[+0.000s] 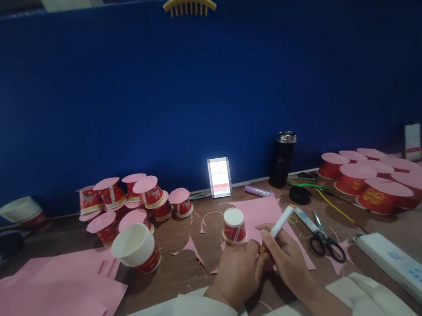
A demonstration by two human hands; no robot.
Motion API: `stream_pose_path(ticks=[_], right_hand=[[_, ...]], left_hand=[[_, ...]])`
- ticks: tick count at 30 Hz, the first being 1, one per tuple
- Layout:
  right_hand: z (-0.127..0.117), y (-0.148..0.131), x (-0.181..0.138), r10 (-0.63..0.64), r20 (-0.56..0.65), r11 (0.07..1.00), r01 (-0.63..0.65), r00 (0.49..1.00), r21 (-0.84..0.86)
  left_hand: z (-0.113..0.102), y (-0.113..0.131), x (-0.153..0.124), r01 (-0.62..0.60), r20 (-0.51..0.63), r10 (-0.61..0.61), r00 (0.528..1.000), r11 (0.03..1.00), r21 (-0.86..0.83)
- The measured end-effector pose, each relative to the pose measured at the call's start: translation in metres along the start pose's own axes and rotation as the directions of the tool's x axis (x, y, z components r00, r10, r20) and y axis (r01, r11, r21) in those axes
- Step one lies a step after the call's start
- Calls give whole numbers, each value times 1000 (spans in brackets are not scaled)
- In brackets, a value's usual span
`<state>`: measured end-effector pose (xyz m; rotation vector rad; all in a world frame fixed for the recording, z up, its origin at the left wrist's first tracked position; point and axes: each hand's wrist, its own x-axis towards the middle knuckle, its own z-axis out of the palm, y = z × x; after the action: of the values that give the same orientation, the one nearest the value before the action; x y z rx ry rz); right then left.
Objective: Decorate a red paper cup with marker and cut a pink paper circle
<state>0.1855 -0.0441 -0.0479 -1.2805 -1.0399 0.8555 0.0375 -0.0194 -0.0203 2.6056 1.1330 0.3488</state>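
Note:
My right hand is closed round a slim white glue tube that slants up to the right. At the tube's lower end, my left hand pinches an orange part. Just beyond my left hand, a small red paper cup stands upside down, its white base up. Under and behind the hands lies a pink paper sheet. To the right rest black-handled scissors and another white-and-blue tube.
Upside-down cups topped with pink discs cluster at left, and more at right. Near left are stacked cups and pink sheets. A black flask, its lid, a phone-like bright screen and a power strip are about.

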Motion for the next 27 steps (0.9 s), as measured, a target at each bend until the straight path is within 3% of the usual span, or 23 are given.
stream_pose_path(ticks=[7, 14, 22, 27], right_hand=[[-3, -2, 6, -29, -64, 997, 25, 997, -77], [-2, 0, 6, -48, -6, 992, 46, 999, -113], [-4, 0, 10, -60, 22, 975, 63, 998, -211], [-5, -1, 11, -22, 41, 983, 29, 999, -182]], left_hand=[[6, 4, 2, 30, -76, -30, 997, 1000, 7], [12, 2, 0, 115, -190, -94, 977, 988, 101], [11, 4, -2, 119, -197, -90, 976, 983, 141], [11, 3, -1, 88, -138, -63, 988, 980, 179]])
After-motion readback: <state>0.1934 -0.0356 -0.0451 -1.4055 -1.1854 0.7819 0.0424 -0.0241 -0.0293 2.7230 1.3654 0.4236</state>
